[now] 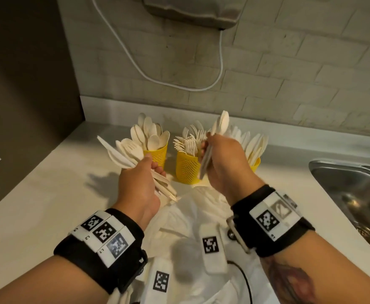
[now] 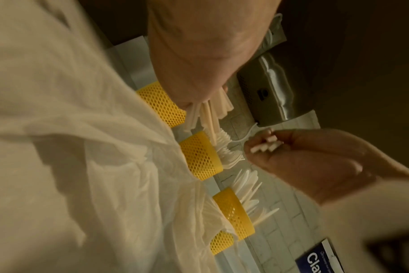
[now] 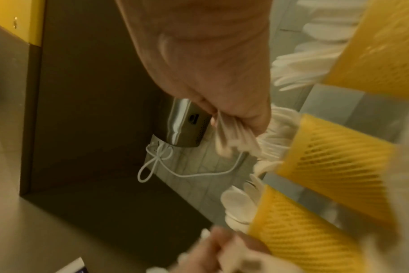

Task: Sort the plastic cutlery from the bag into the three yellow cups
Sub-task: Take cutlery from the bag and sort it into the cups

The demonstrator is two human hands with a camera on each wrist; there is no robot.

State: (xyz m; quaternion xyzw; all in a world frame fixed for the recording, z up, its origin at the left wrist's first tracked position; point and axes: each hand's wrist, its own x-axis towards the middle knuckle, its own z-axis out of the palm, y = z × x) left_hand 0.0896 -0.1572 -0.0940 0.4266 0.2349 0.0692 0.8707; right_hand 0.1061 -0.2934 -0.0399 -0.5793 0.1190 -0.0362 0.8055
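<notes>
Counter (image 1: 48, 194) under my hands, bag (image 1: 190, 216) crumpled below my wrists, three cups (image 1: 187, 170) just beyond my fingers, my left hand (image 1: 140, 183) curled round mixed cutlery (image 1: 122, 154), my right hand (image 1: 223, 159) gripping spoons (image 1: 220, 123) over the middle cup.
</notes>
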